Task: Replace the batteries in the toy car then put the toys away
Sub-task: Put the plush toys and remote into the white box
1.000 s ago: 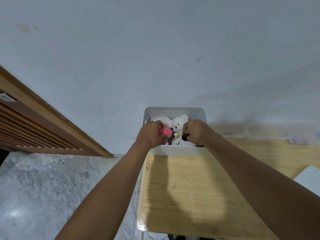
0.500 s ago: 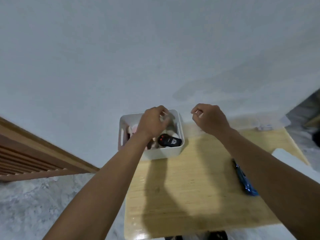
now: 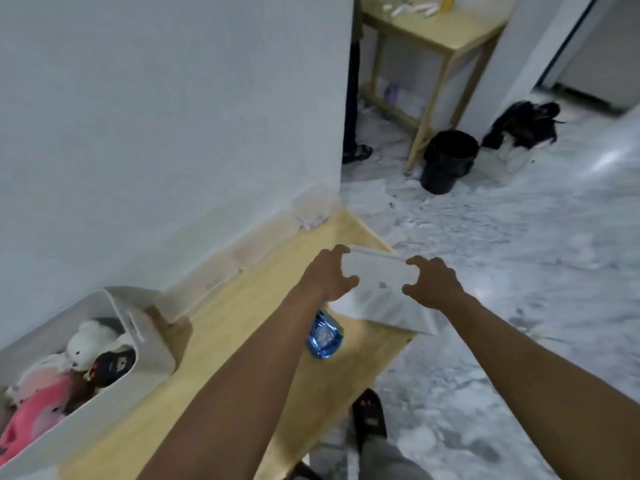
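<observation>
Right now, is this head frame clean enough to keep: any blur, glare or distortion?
Head view: motion blur softens the whole frame, notably the white lid gripped by the left hand and right hand and the blue toy car; wide-angle distortion leans the wall corner; glare streaks the marble floor at right; toys in the bin are readable.

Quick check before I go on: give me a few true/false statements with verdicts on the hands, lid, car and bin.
1. The left hand and right hand each grip an edge of the lid. True.
2. The car is in the bin. False: it lies on the table, beside the left forearm.
3. The bear sits in the bin. True.
4. The lid covers the bin. False: the bin is open, and the lid is at the table's other end.
</observation>
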Demonstrator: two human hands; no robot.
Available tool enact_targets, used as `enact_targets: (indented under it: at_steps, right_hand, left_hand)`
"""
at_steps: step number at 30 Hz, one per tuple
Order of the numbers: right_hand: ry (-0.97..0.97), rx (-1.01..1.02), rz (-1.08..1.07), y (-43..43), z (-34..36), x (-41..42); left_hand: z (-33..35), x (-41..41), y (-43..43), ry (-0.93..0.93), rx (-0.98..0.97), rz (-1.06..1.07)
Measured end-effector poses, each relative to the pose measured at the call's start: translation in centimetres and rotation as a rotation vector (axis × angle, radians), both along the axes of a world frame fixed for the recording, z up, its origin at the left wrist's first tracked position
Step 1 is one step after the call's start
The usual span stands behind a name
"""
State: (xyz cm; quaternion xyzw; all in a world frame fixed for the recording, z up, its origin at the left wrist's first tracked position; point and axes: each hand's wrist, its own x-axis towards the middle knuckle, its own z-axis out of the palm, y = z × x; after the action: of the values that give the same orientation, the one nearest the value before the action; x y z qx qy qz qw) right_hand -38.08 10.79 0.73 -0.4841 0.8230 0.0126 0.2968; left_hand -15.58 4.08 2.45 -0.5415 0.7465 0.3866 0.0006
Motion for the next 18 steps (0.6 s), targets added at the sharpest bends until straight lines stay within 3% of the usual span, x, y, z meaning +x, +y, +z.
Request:
enact_targets:
  at_steps: [6,9,18]
  right_hand:
    - [-0.153,0.057,-0.104,3.2,-4.9,-4.7]
    - [-0.238,-0.009,-0.096,3.5,-5.9,-4.8]
    - [-0.221,-0.024,-0.194,2.6,-5.6,-3.7]
  left_hand:
    - [-5.3,-4.7,0.3,-0.166,0.195,0.022]
    - [-6.3,-5.0,0.7,-0.192,0.171,0.038]
    - [-6.1,-5.4,0.7,-0.121,0.138,0.176]
